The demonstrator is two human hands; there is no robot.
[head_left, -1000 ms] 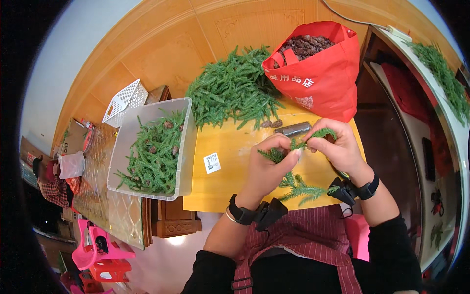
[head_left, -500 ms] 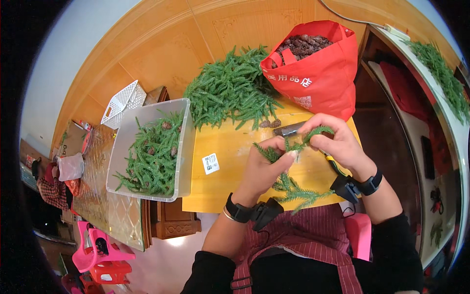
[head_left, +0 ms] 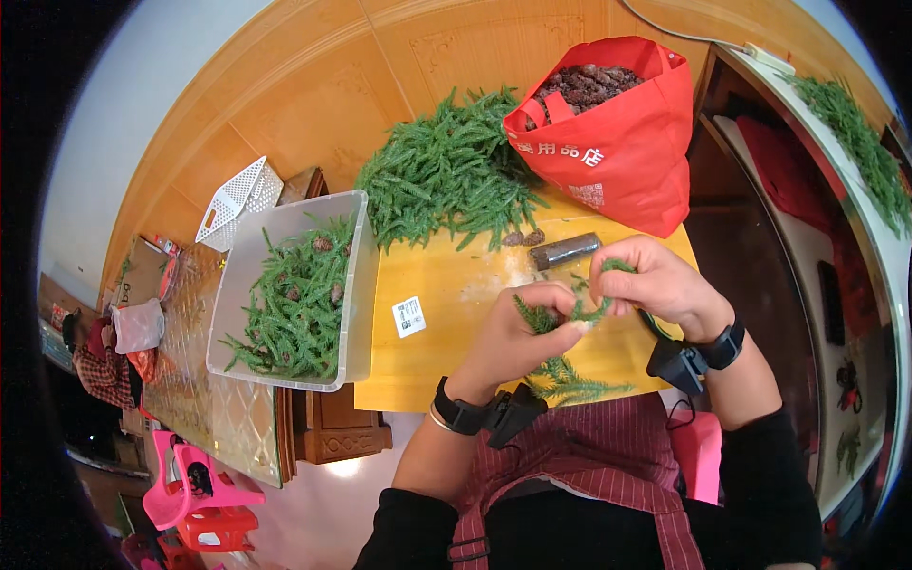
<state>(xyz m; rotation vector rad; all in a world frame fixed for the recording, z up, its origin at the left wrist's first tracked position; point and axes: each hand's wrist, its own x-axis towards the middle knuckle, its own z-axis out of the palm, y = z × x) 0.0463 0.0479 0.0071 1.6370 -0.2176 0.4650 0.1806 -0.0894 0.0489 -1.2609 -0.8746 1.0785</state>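
Over the yellow tabletop, my left hand (head_left: 521,332) is closed around a green artificial pine branch (head_left: 573,382). Needled sprigs of it stick out above the fingers and hang below them toward the apron. Just to the right, my right hand (head_left: 655,285) pinches a curled sprig of the same branch between thumb and fingers. Where the two hands meet, the stem is partly hidden by the fingertips. Beyond them lies a dark cylindrical roll (head_left: 567,251), with two small pine cones (head_left: 524,237) beside it. Partly under my right hand are yellow-and-black handles (head_left: 657,326), probably of pliers.
A clear plastic bin (head_left: 356,313) of pine sprigs and cones stands left. Behind, a heap of pine sprigs (head_left: 451,166) adjoins a red bag (head_left: 617,152) full of cones. A white label (head_left: 408,317) lies on the yellow table (head_left: 399,375). Another person (head_left: 100,366) is far left.
My right hand has shifted slightly down and right, bending the sprig toward my left hand. The dark roll is now uncovered. The lower sprigs of the branch have swung a little left.
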